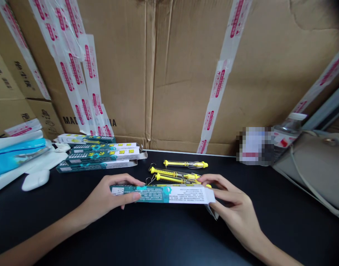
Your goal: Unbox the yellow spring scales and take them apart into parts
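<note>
A long, narrow green-and-white carton (169,195) with printed text lies level between my hands, above the black table. My left hand (111,197) grips its green end, thumb across the front and fingers over the top. At the white end, my right hand (233,203) has its fingers on the carton, where an end flap (212,212) hangs open. What is inside the carton is hidden. Just behind it lie several yellow tubular spring scales with metal hooks; the farthest spring scale (186,164) lies apart, and a nearer spring scale (170,178) is partly covered by the carton.
Similar cartons (102,155) are stacked at the left, some with end flaps open. A white earphone case (35,180) and a blue-and-white packet (16,157) lie beside them. A clear bottle (287,135) and a grey bag (316,166) stand right. Taped cardboard (183,74) walls the back.
</note>
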Action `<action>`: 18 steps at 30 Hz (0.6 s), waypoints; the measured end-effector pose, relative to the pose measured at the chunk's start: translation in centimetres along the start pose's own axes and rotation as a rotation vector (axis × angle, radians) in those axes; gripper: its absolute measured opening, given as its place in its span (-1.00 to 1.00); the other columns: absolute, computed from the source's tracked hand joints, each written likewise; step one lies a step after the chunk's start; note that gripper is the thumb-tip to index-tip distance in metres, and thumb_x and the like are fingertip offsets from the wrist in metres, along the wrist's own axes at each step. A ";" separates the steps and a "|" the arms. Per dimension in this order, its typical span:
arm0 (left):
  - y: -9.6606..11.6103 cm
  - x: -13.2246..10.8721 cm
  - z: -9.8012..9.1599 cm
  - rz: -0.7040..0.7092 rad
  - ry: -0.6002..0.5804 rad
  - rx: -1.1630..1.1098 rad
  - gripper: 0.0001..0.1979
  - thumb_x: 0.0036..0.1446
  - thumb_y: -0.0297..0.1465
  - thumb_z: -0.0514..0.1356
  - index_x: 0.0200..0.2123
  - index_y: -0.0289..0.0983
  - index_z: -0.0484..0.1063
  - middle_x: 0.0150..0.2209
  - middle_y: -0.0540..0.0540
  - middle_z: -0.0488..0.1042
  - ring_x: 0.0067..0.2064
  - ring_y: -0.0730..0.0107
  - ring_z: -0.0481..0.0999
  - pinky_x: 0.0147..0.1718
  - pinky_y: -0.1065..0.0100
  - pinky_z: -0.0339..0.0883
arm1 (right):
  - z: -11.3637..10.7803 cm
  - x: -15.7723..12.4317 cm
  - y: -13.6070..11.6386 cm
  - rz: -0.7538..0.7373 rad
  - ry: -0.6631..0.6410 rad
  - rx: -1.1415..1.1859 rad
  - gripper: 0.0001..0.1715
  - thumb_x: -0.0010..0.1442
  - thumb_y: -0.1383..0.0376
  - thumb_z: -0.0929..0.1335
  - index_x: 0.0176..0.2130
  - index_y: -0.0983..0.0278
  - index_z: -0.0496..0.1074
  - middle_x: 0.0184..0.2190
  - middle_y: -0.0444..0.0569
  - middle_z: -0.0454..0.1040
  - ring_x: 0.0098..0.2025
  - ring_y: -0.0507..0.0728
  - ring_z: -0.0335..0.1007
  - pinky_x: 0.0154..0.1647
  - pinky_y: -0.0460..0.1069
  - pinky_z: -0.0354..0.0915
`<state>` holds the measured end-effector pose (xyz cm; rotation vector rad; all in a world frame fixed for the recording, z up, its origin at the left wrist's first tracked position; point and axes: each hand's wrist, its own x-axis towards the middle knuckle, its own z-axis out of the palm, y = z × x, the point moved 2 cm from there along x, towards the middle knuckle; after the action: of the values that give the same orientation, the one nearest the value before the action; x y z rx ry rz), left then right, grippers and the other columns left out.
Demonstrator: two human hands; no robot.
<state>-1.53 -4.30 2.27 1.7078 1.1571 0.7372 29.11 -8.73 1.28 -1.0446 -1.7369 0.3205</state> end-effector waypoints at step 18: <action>0.1 0.2 -2.4 0.009 0.144 0.081 -0.53 0.09 -0.04 0.31 -0.08 -0.27 0.57 -0.63 0.03 0.46 -0.68 0.52 0.28 -0.68 0.46 0.12 | -0.4 0.6 3.7 0.564 0.318 0.808 -0.74 0.14 0.14 0.50 -0.26 0.24 0.47 -0.36 -0.02 0.64 -0.36 0.18 0.65 -0.27 0.02 0.59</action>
<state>-3.48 -3.32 3.28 1.7504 1.2939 0.8401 31.24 -6.26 -0.54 -0.8793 -0.8514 1.0483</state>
